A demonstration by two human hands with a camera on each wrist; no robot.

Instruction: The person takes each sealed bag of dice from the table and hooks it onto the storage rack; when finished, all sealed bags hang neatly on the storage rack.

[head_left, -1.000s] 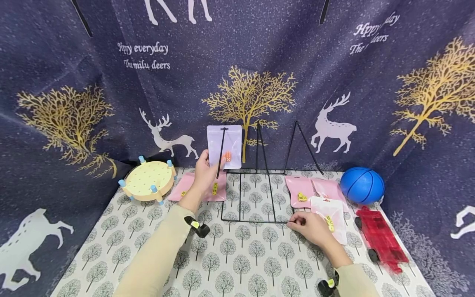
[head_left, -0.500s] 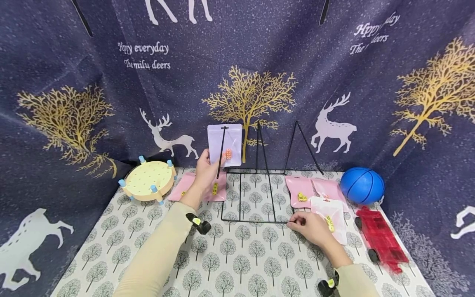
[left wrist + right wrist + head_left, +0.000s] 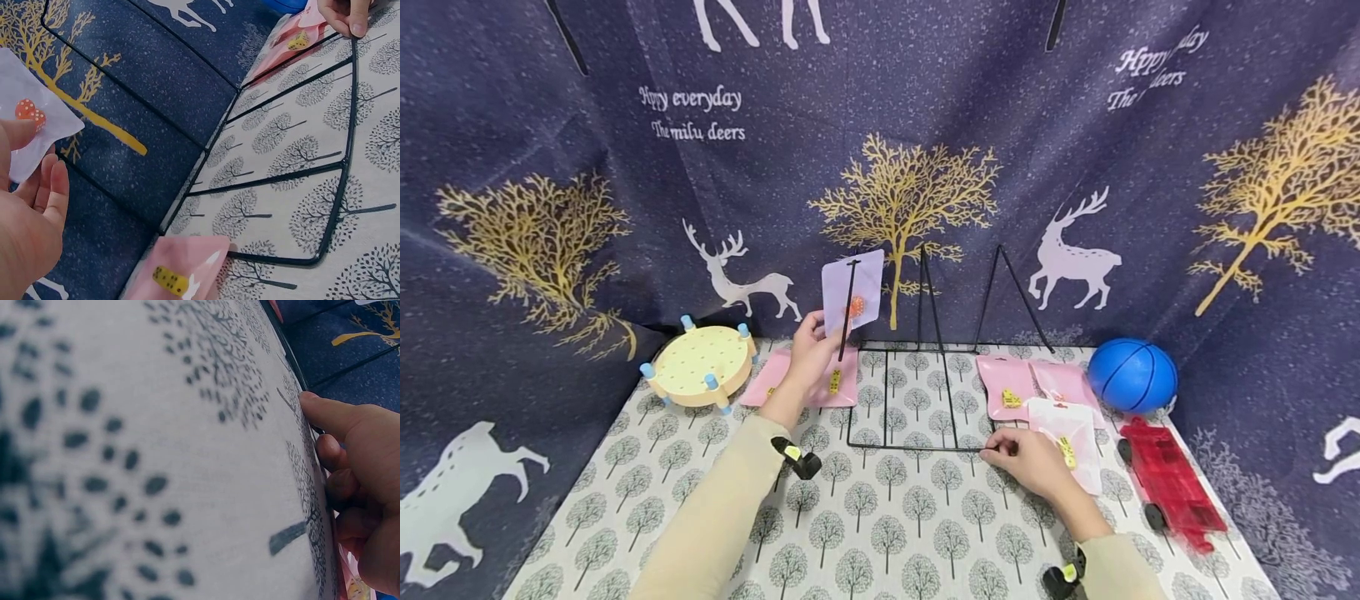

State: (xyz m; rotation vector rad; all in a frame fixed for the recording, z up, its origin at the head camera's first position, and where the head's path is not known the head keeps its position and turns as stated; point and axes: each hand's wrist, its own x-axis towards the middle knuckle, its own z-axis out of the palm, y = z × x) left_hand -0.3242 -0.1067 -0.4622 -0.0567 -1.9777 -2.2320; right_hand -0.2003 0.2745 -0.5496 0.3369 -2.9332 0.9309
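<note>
In the head view my left hand [image 3: 811, 350] pinches a pale lilac zip pouch [image 3: 872, 279] with orange dice [image 3: 857, 307] in it. The pouch stands upright, turned slightly, its top hole at the left black prong [image 3: 850, 300], which runs in front of it. The prong belongs to a black wire display rack [image 3: 917, 448] with a flat base on the table. My right hand [image 3: 1030, 457] holds the base's front right corner between thumb and finger; its other fingers curl in the right wrist view. Two more prongs, a middle prong [image 3: 932, 300] and a right prong [image 3: 1025, 296], carry nothing.
Pink pouches with yellow dice lie left [image 3: 801, 379] and right of the rack, with a white pouch [image 3: 1078, 429] partly under my right hand. A round pegged wooden board [image 3: 703, 362], blue ball [image 3: 1131, 373] and red toy car [image 3: 1172, 483] stand outward. Behind hangs a dark deer-print cloth [image 3: 880, 100].
The lilac pouch has turned and tilted slightly at the left prong, and my left hand's fingers have shifted with it. My right hand and the rack stay in place.
</note>
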